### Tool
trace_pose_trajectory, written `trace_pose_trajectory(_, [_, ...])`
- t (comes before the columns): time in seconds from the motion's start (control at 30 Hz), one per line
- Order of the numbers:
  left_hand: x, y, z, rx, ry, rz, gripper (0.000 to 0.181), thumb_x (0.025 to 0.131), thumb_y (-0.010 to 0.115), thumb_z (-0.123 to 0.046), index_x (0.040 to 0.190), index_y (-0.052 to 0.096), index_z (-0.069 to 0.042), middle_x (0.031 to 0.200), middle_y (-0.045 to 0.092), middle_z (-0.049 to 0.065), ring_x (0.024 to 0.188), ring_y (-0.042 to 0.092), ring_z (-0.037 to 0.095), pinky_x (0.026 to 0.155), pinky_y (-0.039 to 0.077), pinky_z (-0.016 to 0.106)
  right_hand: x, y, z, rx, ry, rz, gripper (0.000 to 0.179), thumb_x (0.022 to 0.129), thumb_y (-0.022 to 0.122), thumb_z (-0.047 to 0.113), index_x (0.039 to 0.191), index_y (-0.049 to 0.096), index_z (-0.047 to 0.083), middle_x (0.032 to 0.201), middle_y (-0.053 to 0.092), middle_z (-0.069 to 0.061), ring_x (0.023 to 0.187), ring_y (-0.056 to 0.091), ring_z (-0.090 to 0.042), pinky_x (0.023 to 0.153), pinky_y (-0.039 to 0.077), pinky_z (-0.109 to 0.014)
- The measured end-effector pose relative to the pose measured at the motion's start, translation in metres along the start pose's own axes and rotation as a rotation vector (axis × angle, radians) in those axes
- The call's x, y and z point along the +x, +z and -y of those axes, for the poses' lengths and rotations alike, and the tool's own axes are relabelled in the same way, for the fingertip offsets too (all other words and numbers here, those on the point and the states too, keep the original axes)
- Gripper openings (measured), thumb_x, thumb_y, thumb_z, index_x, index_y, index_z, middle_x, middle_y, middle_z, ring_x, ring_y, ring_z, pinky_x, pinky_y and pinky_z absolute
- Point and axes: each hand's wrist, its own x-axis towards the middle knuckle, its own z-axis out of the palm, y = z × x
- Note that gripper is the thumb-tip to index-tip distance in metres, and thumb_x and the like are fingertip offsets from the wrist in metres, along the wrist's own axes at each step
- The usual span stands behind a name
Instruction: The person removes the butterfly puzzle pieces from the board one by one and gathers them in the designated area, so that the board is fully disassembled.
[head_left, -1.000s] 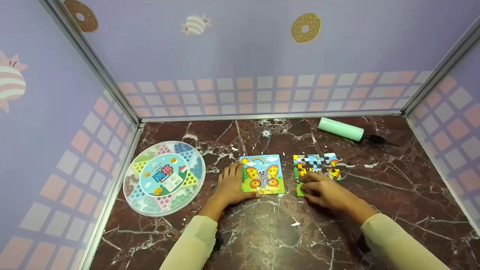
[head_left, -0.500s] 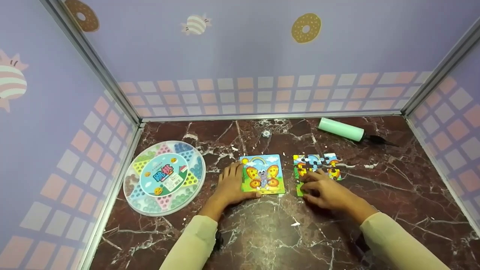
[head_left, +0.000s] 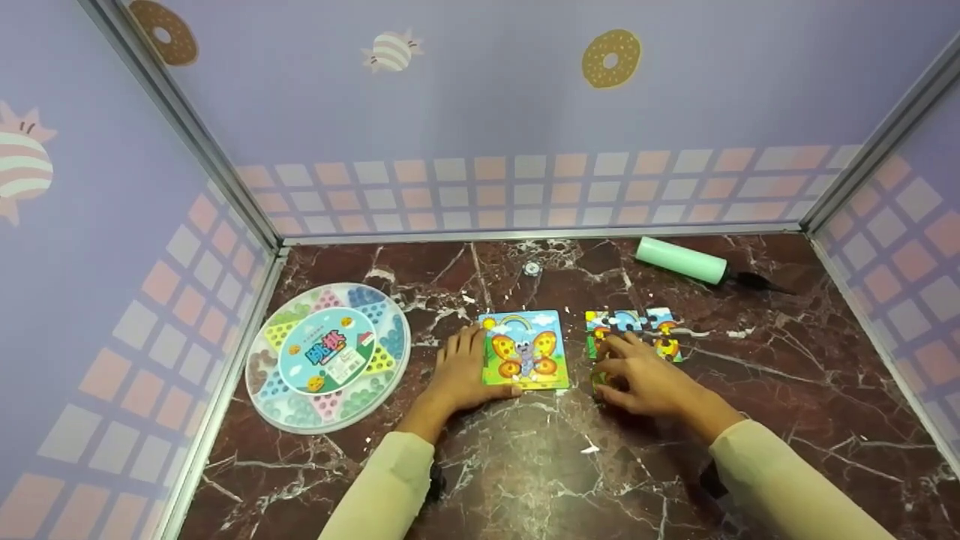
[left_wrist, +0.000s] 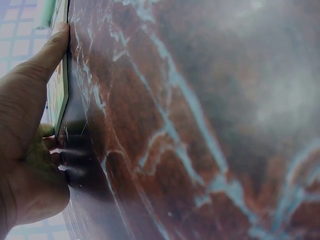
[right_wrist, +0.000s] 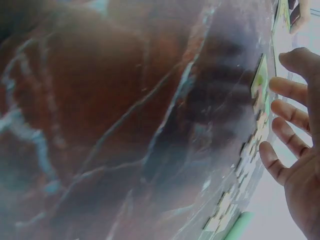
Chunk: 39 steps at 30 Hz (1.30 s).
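Note:
In the head view a square butterfly picture puzzle (head_left: 529, 349) lies flat on the marble-patterned table. My left hand (head_left: 459, 375) rests against it, fingers along its left side and thumb at its lower edge. The left wrist view has the thumb (left_wrist: 55, 47) on the board's edge. Farther right is a group of jigsaw pieces (head_left: 628, 320) with similar printing. My right hand (head_left: 649, 381) reaches over their lower part, partly hiding a green piece (head_left: 598, 379). Seen from the right wrist, its relaxed fingers (right_wrist: 287, 112) are spread just beside the pieces, with nothing pinched between them.
A round Chinese checkers box (head_left: 328, 358) with coloured marbles lies on the left. At the back right is a mint-green cylinder (head_left: 681, 259) with a black end. A small round metallic thing (head_left: 532, 268) sits near the back wall; patterned walls enclose three sides.
My right hand has shifted slightly left, its fingers now covering more of the green piece and the middle pieces. The left hand and the butterfly puzzle stay in place.

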Motion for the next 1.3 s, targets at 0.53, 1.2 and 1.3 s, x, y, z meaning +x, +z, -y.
trace_pose_trajectory(0.53, [0.002, 0.005, 0.003, -0.006, -0.010, 0.011, 0.129, 0.078, 0.088, -0.071, 0.172, 0.030, -0.004, 0.175, 0.033, 0.023, 0.160, 0.032, 0.046, 0.130, 0.029, 0.069, 0.054, 0.018, 0.026, 0.022, 0.025, 0.054, 0.040, 0.099, 0.082, 0.033, 0.132, 0.079, 0.010, 0.130, 0.068, -0.011, 0.119, 0.062, -0.033, 0.104, 0.056, -0.058])
trace_pose_trajectory(1.2, [0.006, 0.008, 0.008, -0.001, -0.007, 0.007, 0.133, 0.075, 0.087, -0.076, 0.172, 0.031, -0.004, 0.174, 0.035, 0.023, 0.160, 0.034, 0.047, 0.127, 0.033, 0.070, 0.092, 0.040, 0.051, 0.032, 0.059, 0.193, 0.040, 0.103, 0.078, 0.029, 0.141, 0.073, 0.018, 0.132, 0.063, -0.011, 0.117, 0.057, -0.032, 0.095, 0.054, -0.061])
trace_pose_trajectory(1.3, [0.006, 0.008, 0.008, 0.010, -0.008, 0.002, 0.131, 0.076, 0.088, -0.075, 0.171, 0.032, -0.004, 0.173, 0.036, 0.024, 0.159, 0.035, 0.047, 0.127, 0.033, 0.070, 0.094, 0.041, 0.055, 0.033, 0.068, 0.192, 0.038, 0.102, 0.079, 0.026, 0.139, 0.074, 0.018, 0.129, 0.063, -0.011, 0.113, 0.056, -0.031, 0.089, 0.051, -0.057])
